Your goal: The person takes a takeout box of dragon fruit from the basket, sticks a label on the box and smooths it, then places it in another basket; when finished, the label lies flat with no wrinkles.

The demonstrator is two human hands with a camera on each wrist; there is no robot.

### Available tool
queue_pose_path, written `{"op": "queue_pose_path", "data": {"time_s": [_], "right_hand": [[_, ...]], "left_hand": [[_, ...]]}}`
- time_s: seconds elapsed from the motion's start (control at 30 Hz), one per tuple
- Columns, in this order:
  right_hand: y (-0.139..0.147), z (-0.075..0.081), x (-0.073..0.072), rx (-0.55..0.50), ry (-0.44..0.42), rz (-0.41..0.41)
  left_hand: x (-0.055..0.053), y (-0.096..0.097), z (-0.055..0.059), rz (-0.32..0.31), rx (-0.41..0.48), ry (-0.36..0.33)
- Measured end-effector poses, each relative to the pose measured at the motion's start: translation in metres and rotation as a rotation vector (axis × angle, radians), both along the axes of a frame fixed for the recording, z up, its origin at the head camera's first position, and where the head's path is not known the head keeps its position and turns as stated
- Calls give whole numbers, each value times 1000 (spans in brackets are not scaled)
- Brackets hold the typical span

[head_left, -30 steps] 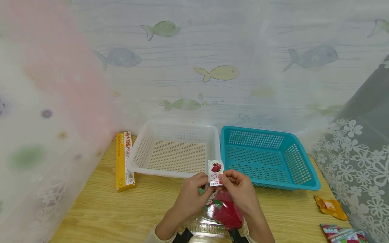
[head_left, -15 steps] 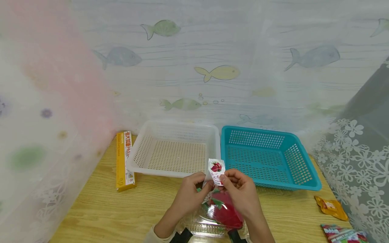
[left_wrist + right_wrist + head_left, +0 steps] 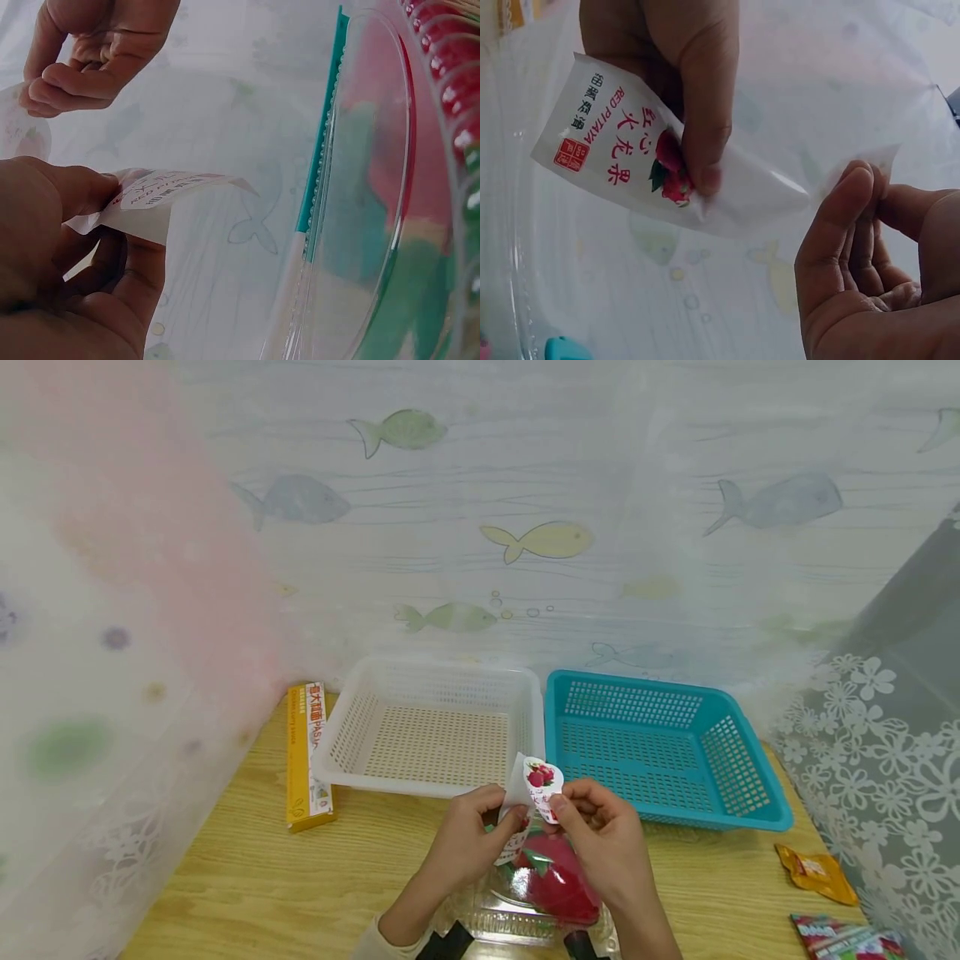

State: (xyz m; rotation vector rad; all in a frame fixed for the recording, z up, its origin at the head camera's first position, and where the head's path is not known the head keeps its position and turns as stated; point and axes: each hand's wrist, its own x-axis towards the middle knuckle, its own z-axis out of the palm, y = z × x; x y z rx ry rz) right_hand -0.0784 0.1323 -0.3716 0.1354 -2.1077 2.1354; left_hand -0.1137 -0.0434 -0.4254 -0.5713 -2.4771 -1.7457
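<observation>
Your left hand (image 3: 472, 831) and your right hand (image 3: 600, 831) are both raised above the clear plastic container (image 3: 495, 928), which I take here as the landmark. The grip of your left hand is pinching, between thumb and fingers, a white paper strip (image 3: 516, 789). On this strip there is a printed label (image 3: 604, 124), with the words "RED PITAYA" and a small picture of red fruit. The grip of your right hand is pinching the edge of a loose-looking label (image 3: 543, 781), of similar print, also above the container. Where this label comes near the strip the view is poor, so I cannot tell surely if they are joined.

Through the clear plastic of the container you can see a red, fruit-shaped thing (image 3: 558, 881) with green leaves. The container stands on the wooden surface (image 3: 262, 893). Beyond it and somewhat to its left is the white basket (image 3: 427, 788); beyond it and to its right is the turquoise basket (image 3: 708, 816). Well to the left of the container lies a yellow box (image 3: 300, 768). Well to its right lie an orange packet (image 3: 816, 874) and a red-and-green packet (image 3: 847, 937).
</observation>
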Motion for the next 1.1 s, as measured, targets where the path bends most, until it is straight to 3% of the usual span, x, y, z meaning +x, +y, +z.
{"op": "queue_pose_path", "data": {"time_s": [0.3, 0.47, 0.77, 1.1], "right_hand": [[0, 5, 6, 26, 94, 22], [1, 11, 11, 65, 88, 3], [0, 9, 12, 21, 63, -44], [0, 6, 9, -22, 98, -32]], "left_hand": [[-1, -2, 0, 18, 3, 4], [0, -2, -1, 25, -16, -12], [3, -17, -3, -17, 65, -137], [6, -40, 1, 15, 139, -203]]}}
